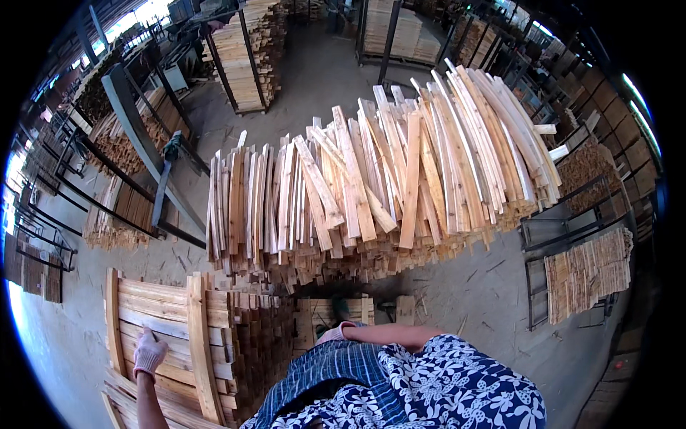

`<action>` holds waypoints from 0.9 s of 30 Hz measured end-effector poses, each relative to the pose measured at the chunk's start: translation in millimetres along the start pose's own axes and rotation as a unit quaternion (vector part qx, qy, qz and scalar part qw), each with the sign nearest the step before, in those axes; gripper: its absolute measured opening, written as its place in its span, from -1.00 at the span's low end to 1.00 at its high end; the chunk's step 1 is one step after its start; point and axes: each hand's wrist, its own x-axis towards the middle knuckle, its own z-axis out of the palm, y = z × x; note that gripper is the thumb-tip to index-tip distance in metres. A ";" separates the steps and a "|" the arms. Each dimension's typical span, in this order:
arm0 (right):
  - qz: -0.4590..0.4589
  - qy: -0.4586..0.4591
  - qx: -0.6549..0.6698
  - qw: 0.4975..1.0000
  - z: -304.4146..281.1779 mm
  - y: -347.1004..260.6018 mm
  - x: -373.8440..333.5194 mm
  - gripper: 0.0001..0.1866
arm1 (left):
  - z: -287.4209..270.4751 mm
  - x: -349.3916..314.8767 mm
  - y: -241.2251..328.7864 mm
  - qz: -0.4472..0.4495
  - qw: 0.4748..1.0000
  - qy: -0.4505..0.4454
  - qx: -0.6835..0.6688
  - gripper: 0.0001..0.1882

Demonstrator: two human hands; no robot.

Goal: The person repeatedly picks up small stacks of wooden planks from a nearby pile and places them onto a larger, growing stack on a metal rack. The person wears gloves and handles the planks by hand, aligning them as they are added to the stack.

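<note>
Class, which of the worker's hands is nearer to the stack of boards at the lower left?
The left hand: it is right over the top boards of that stack. The right hand is off to the stack's right, by the striped cloth.

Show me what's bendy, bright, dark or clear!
In the head view, the blue-grey metal post looks bowed, white glare marks the left rim, dark shadow lies below the pale wooden slat pile, and the pale knit-gloved left hand looks fairly clear.
</note>
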 end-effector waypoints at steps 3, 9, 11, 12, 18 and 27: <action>-0.020 0.004 0.083 0.996 -1.4 16.0 6.3 -0.64 | 0.4 0.3 7.5 -0.027 0.999 -0.012 -0.016 -0.26; 0.014 -0.039 -0.052 0.998 -27.9 -3.5 1.0 -0.60 | -2.5 3.9 3.3 -0.025 0.999 -0.025 -0.014 -0.36; -0.018 -0.022 -0.057 0.998 -29.4 6.7 0.5 -0.59 | -17.3 0.0 14.7 -0.032 0.999 -0.020 0.004 -0.43; -0.033 -0.013 -0.060 0.998 -27.8 16.4 0.1 -0.58 | -34.7 0.1 23.3 -0.054 0.996 -0.075 -0.020 -0.45; 0.130 0.047 -0.078 0.987 -87.4 -45.6 -33.8 -0.52 | -78.9 34.3 76.1 0.184 0.961 0.181 -0.097 -0.62; 0.463 0.570 -0.225 0.640 -258.1 -55.8 -132.9 -0.14 | -138.3 -28.4 339.3 0.375 0.918 -0.128 0.032 -0.57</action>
